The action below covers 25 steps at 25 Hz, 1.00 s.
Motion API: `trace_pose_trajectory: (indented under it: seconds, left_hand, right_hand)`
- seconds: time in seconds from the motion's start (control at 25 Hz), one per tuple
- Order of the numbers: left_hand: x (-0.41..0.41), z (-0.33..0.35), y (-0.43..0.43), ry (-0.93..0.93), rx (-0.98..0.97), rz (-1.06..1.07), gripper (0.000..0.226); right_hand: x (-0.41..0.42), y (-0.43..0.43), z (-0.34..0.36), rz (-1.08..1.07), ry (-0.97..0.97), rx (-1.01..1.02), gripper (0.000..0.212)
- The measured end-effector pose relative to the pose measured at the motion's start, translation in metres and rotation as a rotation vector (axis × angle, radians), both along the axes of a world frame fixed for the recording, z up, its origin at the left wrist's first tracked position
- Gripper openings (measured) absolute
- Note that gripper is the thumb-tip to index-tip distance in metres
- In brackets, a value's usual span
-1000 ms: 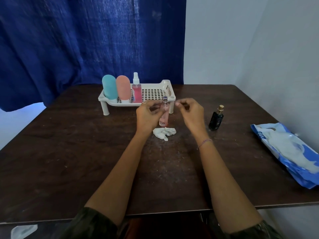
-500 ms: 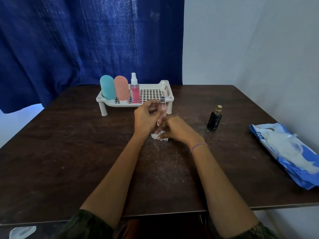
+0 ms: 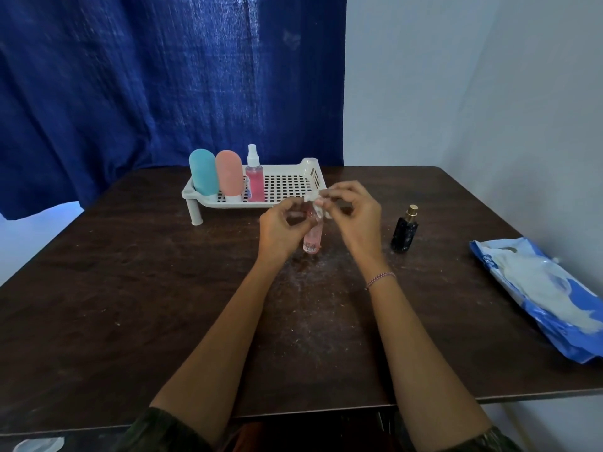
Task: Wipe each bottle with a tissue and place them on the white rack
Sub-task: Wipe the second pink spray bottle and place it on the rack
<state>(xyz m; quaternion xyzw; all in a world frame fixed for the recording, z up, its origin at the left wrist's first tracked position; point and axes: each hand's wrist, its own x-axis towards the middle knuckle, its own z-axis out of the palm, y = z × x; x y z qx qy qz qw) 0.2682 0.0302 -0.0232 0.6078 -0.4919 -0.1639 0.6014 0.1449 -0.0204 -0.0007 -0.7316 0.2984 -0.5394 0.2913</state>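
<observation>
L hand (image 3: 280, 227) grips small clear pink plastic bottle (image 3: 312, 239); R hand (image 3: 354, 214) pinches crumpled white tissue (image 3: 314, 201) just above L fingers (image 3: 291, 208). Wipe downward, rotating btl.

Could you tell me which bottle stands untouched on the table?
The black gold-capped bottle. The teal bottle, peach bottle and pink spray bottle stand on the white rack; the left hand holds the small pink bottle.

**Surroundings Beyond the Task**

A dark brown wooden table (image 3: 130, 321), scuffed and dusted with pale specks, stood before a deep blue fabric curtain (image 3: 130, 93) and a plain pale wall (image 3: 456, 93). A crumpled blue-and-white plastic packet (image 3: 538, 288) lay at the table's right edge.
</observation>
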Motion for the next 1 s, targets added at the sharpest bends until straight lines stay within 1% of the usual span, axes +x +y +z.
trace_pose_trajectory:
  seconds: [0.08, 0.24, 0.32, 0.48, 0.56, 0.6, 0.64, 0.72, 0.76, 0.8, 0.84, 0.88, 1.0]
  left_hand:
    - [-0.001, 0.001, 0.002, -0.024, -0.015, -0.002, 0.028]
    - [-0.002, -0.001, 0.003, -0.025, -0.036, 0.003, 0.030]
    - [-0.001, -0.001, 0.001, -0.021, -0.024, 0.025, 0.029]
    - [0.001, -0.001, -0.001, -0.022, 0.005, 0.053, 0.024]
    - [0.002, -0.002, -0.002, -0.018, 0.013, 0.052, 0.027]
    - [0.002, -0.002, -0.002, -0.001, 0.021, 0.048, 0.029]
    - [0.002, -0.003, -0.002, 0.026, 0.025, 0.040, 0.031]
    - [0.002, -0.003, -0.001, 0.075, 0.015, 0.010, 0.030]
    - [0.003, -0.003, -0.002, 0.090, 0.009, -0.006, 0.030]
    - [0.003, -0.003, -0.003, 0.099, 0.009, -0.018, 0.030]
    - [0.003, -0.003, -0.003, 0.099, 0.013, -0.021, 0.031]
    - [0.003, -0.004, -0.003, 0.094, 0.018, -0.015, 0.033]
    - [0.003, -0.004, -0.003, 0.085, 0.022, 0.015, 0.040]
  right_hand:
    - [0.006, 0.003, -0.004, -0.016, 0.070, -0.067, 0.018]
    - [0.013, 0.006, -0.003, -0.087, 0.174, -0.120, 0.023]
    - [0.019, 0.008, 0.003, -0.131, 0.273, -0.173, 0.025]
    - [0.032, 0.016, 0.015, -0.296, 0.511, -0.231, 0.024]
    - [0.036, 0.017, 0.017, -0.325, 0.583, -0.262, 0.023]
    - [0.036, 0.017, 0.016, -0.299, 0.546, -0.246, 0.023]
    - [0.033, 0.016, 0.015, -0.242, 0.454, -0.175, 0.024]
    - [0.021, 0.008, 0.013, -0.066, 0.191, 0.129, 0.028]
    - [0.014, 0.004, 0.012, 0.035, 0.101, 0.282, 0.029]
    - [0.007, -0.003, 0.009, 0.120, 0.058, 0.385, 0.027]
    - [0.001, -0.009, 0.007, 0.168, 0.068, 0.413, 0.024]
    - [-0.003, -0.012, 0.006, 0.190, 0.092, 0.384, 0.024]
    - [0.000, -0.008, 0.007, 0.143, 0.118, 0.240, 0.034]
